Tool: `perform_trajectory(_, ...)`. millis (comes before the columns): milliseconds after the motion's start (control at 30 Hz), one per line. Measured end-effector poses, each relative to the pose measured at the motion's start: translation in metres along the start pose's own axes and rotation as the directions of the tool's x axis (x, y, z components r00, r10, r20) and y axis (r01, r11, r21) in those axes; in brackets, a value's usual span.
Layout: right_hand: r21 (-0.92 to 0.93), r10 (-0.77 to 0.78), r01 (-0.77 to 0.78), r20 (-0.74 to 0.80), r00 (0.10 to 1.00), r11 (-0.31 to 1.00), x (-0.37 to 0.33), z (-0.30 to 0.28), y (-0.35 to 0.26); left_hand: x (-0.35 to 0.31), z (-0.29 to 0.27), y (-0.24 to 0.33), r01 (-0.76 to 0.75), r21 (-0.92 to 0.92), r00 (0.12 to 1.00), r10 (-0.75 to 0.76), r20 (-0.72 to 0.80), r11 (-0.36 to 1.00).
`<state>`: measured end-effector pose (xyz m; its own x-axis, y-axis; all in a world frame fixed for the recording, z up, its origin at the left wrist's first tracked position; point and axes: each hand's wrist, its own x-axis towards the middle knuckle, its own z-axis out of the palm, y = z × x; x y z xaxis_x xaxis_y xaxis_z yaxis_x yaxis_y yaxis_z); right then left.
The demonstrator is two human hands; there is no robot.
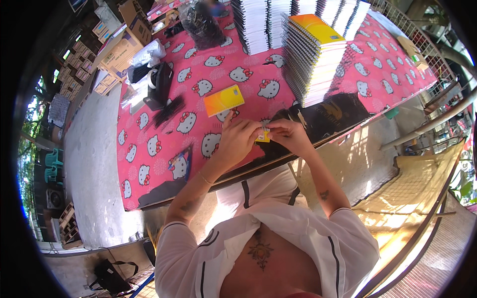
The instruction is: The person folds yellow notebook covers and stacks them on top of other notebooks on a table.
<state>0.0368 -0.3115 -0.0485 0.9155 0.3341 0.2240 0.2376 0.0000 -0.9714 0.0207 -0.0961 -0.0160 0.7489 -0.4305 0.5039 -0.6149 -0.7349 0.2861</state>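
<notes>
At the table's near edge my left hand (242,135) and my right hand (289,135) meet, fingers closed in a pinch. Between their fingertips is a small yellow piece (263,136) with pale marks; the fingers cover much of it, so its kind is unclear. A yellow-orange notebook cover or thin notebook (224,100) lies flat just beyond my left hand. To the far right of my hands rises a tall stack of spiral notebooks (314,62) with a yellow cover on top. Under my right hand and beside it lies a dark sheet (330,115).
A pink cat-patterned cloth (164,144) covers the table. Tape in a black dispenser (159,85) and black bristly strands (169,111) sit to the left. More white-paged notebook stacks (253,27) and a black plastic bag (201,25) stand at the back. Cardboard boxes (119,52) are beyond the left edge.
</notes>
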Motion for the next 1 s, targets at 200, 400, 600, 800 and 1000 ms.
perform_trajectory(200, -0.071, 0.032, -0.021, 0.153, 0.988, 0.997, 0.019, -0.021, -0.007, 0.001, 0.001, 0.001, 0.018, -0.041, 1.000, -0.018, 0.007, 0.999)
perform_trajectory(400, -0.295, -0.202, 0.213, 0.067, 0.977, 0.931, 0.021, -0.001, -0.012, -0.003, -0.004, 0.012, 0.013, 0.037, 0.999, -0.015, 0.043, 0.999)
perform_trajectory(600, -0.300, -0.316, 0.242, -0.228, 0.921, 0.923, 0.014, 0.004, -0.084, 0.044, -0.054, 0.019, 0.094, -0.210, 0.981, -0.127, -0.149, 0.973)
perform_trajectory(800, 0.056, -0.273, 0.298, -0.271, 0.923, 0.953, 0.047, -0.057, -0.177, 0.199, -0.096, 0.061, -0.309, 0.174, 0.803, 0.354, -0.479, 0.935)
perform_trajectory(1000, -0.355, -0.247, 0.150, -0.245, 0.938, 0.923, 0.143, -0.190, -0.201, 0.336, -0.055, 0.014, -0.209, -0.206, 0.925, 0.124, -0.360, 0.956)
